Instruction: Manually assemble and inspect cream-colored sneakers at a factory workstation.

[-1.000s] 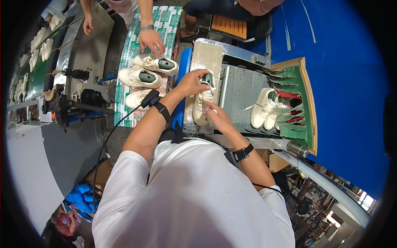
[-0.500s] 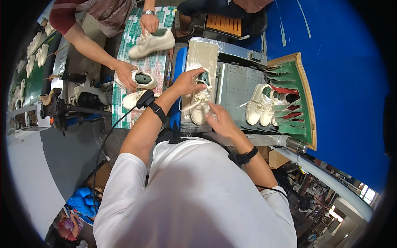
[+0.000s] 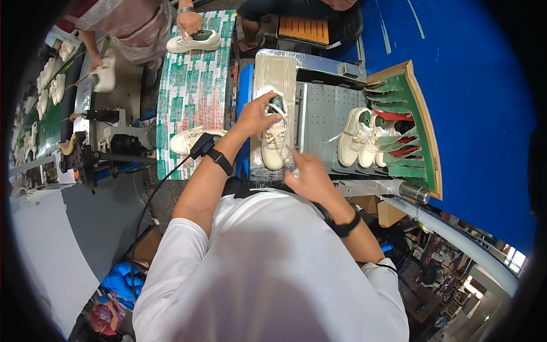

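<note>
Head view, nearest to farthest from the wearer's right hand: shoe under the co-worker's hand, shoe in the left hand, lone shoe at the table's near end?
1. Held shoe: in the left hand, just left of the right hand.
2. Lone shoe: farther left, on the patterned table.
3. Far shoe: upper left, under the co-worker's hand.

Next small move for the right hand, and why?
Probably bring the right hand in to the laces: the left hand holds the shoe, while the right, blurred, is beside its toe, apparently off the laces.
</note>
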A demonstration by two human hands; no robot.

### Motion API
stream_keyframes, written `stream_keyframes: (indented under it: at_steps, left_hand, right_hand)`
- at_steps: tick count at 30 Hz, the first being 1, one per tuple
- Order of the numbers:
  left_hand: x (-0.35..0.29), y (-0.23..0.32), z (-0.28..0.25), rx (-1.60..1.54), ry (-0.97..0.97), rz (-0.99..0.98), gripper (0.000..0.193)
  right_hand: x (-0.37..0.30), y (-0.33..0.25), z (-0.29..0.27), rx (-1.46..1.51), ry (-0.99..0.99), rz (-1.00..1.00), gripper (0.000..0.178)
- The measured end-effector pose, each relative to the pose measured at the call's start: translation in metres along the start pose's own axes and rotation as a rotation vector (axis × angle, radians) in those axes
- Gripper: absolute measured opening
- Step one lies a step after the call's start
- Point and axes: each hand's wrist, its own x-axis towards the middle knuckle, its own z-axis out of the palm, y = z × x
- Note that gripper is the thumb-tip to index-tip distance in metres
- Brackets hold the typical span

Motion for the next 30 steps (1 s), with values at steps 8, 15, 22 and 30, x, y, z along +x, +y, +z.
stream_keyframes:
  at_steps: [8, 15, 22, 30]
  left_hand:
    - [0.004, -0.008, 0.007, -0.103, 0.007, 0.023, 0.076]
    - [-0.001, -0.006, 0.008, -0.161, -0.005, 0.044, 0.078]
    - [-0.002, 0.003, 0.008, -0.088, 0.003, 0.033, 0.078]
    - [0.001, -0.003, 0.006, -0.021, -0.023, 0.016, 0.077]
  right_hand:
    - [0.027, 0.032, 0.029, 0.196, 0.097, 0.046, 0.068]
    - [0.024, 0.039, 0.037, 0.257, 0.028, 0.101, 0.069]
    - [0.032, 0.033, 0.039, 0.199, 0.070, 0.070, 0.072]
    - [-0.006, -0.012, -0.004, 0.090, 0.020, 0.015, 0.064]
